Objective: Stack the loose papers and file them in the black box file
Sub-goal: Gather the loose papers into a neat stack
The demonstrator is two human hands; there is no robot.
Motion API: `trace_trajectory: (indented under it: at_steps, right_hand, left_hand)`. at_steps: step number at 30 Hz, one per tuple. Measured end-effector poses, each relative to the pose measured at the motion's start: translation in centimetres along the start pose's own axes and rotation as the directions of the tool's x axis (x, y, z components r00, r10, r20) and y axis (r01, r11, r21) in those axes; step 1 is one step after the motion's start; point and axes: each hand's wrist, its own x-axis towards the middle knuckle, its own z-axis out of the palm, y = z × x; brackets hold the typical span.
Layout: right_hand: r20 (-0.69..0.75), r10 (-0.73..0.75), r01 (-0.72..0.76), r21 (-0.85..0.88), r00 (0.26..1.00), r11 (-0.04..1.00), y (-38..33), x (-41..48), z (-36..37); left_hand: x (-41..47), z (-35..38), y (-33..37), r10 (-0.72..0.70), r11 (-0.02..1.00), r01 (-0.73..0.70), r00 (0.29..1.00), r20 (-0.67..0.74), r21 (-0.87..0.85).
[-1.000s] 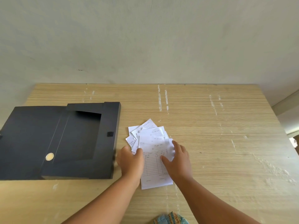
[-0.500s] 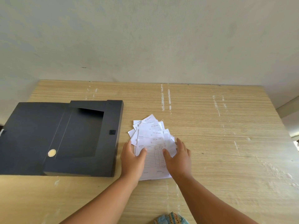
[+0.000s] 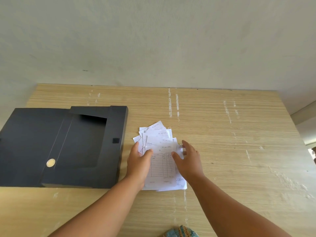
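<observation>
A fanned pile of white printed papers (image 3: pixel 160 151) lies on the wooden table (image 3: pixel 230 151), just right of the black box file (image 3: pixel 65 147). The file lies flat with its lid folded out to the left, showing a dark inner cavity and a round brass ring on its spine. My left hand (image 3: pixel 139 163) presses flat against the pile's left edge, thumb resting on the top sheet. My right hand (image 3: pixel 188 159) is at the pile's right edge, fingers spread, thumb on the top sheet. Neither hand has lifted any paper.
A plain grey wall (image 3: pixel 153 40) rises right behind the table's far edge. A patch of blue patterned cloth (image 3: pixel 181 231) shows at the bottom edge. White scuff marks streak the tabletop.
Both hands have slid slightly forward along the pile's sides, and the sheets are gathered a little tighter. The box file has not moved.
</observation>
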Motion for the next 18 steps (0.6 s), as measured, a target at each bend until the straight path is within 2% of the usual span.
trace_trajectory:
  at_steps: [2,4,12,15,17,18]
  right_hand:
    - [0.015,-0.013,0.014,-0.037,1.000,0.999,0.0,0.4,-0.2]
    - [0.062,-0.030,0.036,-0.102,0.998,0.994,-0.1,0.7,-0.5]
    - [0.109,-0.084,0.099,-0.145,0.990,0.984,0.5,0.9,-1.2]
    - [0.086,-0.083,0.092,-0.100,0.993,0.991,0.4,1.2,-1.1]
    - [0.089,-0.072,0.081,-0.097,0.993,0.992,-0.2,1.6,-0.9]
    - [0.094,-0.064,0.074,-0.106,0.993,0.992,-0.5,1.8,-0.7]
  left_hand:
    - [-0.1,0.4,0.3,0.025,0.999,-0.028,0.990,-0.136,-0.016]
    - [-0.3,0.8,0.4,-0.007,0.999,-0.003,0.983,-0.183,-0.051]
    - [-0.6,0.5,0.9,-0.110,0.993,0.109,0.994,-0.006,-0.054]
    - [-0.6,0.5,1.2,-0.062,0.994,0.057,0.996,-0.058,-0.092]
    - [-0.6,0.5,1.2,-0.076,0.986,0.054,0.988,-0.136,-0.158]
    - [-0.5,0.5,1.3,-0.101,0.978,0.073,0.986,-0.133,-0.197]
